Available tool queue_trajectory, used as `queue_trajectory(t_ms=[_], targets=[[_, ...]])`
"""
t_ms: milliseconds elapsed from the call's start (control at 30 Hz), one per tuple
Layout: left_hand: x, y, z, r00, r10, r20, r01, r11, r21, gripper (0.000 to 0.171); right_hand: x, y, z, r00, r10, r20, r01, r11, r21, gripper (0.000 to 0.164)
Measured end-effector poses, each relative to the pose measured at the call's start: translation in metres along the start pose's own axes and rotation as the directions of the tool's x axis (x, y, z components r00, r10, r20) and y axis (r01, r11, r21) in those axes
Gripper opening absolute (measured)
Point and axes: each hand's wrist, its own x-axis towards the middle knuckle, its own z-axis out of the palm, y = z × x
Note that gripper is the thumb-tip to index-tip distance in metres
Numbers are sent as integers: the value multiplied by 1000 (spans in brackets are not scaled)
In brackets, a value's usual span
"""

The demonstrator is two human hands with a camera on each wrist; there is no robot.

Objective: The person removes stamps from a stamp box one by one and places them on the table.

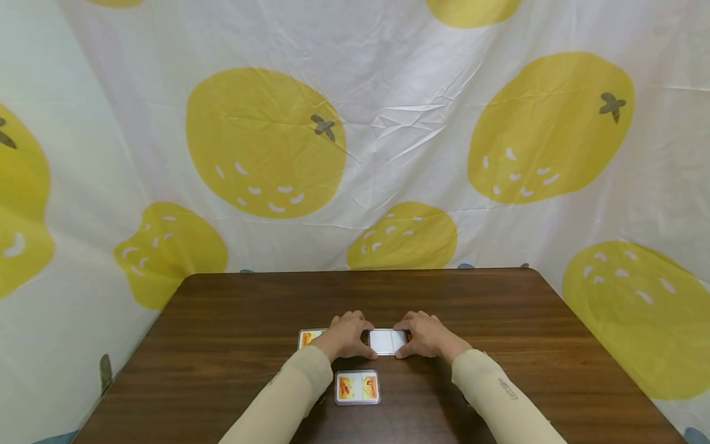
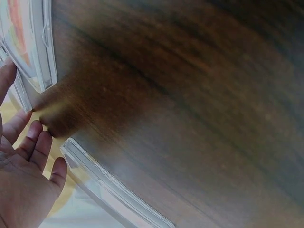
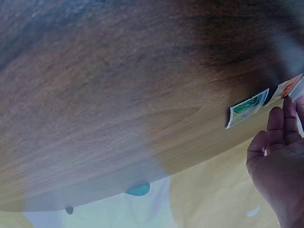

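In the head view, my left hand (image 1: 350, 336) and right hand (image 1: 426, 336) grip opposite ends of a transparent flat case (image 1: 387, 341) with white panels inside, thumbs at the near corners, fingers at the far ones. A second case (image 1: 357, 387), showing two orange-yellow pictures, lies nearer to me. Behind my left wrist a third case (image 1: 309, 337) is partly covered. The left wrist view shows a case edge (image 2: 116, 187) beside the little finger. Close to my right fingers lie a green stamp-like piece (image 3: 248, 108) with toothed edges and an orange one (image 3: 288, 87), mostly hidden in the head view.
A dark brown wooden table (image 1: 499, 302) bears everything. Beyond its far edge hangs a white cloth (image 1: 388, 129) printed with yellow fruit, which also runs down both sides.
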Motion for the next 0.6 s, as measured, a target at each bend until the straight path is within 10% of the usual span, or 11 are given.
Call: queue_trajectory(t_ms=[600], targets=[[1,6,-4,999,-19,44,15,996,86,61,0,-2,0,1000,-5,2,5,999,-33,56]])
